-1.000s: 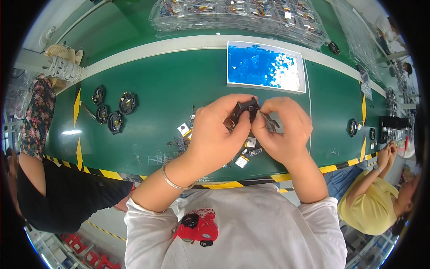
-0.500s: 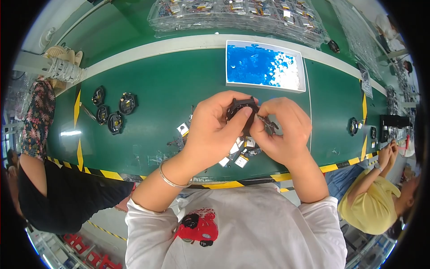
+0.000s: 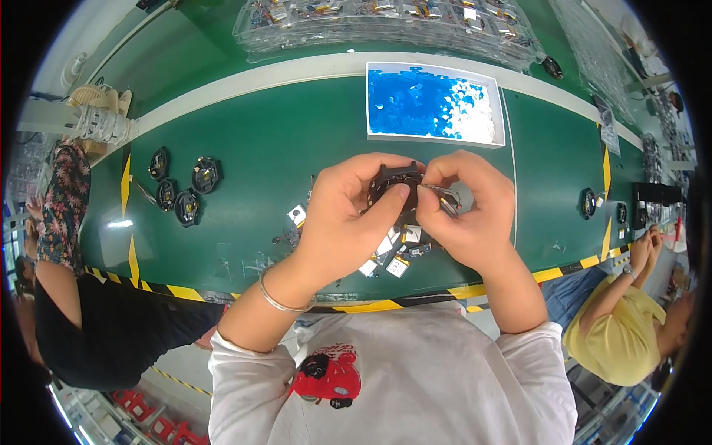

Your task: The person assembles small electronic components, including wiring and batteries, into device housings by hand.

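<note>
On green table [image 3: 252, 126]: white box [image 3: 435, 139] of blue and white pieces, along far edge. Clamped in left hand [image 3: 343, 209]: black case [image 3: 400, 175], above surface, midway between far and near edges. Pinched in right hand [image 3: 475, 211], beside case: small wired part [image 3: 448, 197]. Toward near edge: pale rectangular cells [image 3: 397, 266].

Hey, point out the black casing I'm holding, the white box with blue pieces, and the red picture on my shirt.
Black casing [image 3: 398, 173]: head view, upper rim.
White box [image 3: 432, 139]: head view, near wall.
Red picture [image 3: 335, 376]: head view, its middle.
</note>
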Demonstrator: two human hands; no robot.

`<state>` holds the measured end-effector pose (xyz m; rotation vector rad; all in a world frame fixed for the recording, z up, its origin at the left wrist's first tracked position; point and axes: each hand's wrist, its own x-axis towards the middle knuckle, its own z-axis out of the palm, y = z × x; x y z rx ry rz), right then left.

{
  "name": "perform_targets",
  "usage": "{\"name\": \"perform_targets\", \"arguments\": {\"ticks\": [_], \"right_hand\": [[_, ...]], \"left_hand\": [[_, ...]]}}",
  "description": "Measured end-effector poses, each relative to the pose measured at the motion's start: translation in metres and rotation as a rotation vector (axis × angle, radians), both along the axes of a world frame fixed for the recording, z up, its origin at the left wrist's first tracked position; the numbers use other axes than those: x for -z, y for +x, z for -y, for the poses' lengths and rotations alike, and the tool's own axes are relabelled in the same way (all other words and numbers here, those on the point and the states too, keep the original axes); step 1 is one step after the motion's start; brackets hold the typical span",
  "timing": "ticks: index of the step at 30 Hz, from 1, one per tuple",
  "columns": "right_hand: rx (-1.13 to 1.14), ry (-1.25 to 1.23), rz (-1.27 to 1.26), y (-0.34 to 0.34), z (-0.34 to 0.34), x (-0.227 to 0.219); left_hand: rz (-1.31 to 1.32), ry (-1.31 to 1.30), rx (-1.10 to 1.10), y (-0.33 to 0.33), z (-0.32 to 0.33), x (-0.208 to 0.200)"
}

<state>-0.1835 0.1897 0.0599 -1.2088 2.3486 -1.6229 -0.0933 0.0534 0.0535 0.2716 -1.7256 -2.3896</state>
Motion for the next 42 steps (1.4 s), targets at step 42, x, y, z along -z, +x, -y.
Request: {"name": "perform_targets", "arguments": {"ticks": [42], "right_hand": [[-0.478, -0.108, 0.659, -0.044, -0.033, -0.005]], "left_hand": [[0.234, 0.382, 0.125, -0.008, 0.014, 0.002]]}}
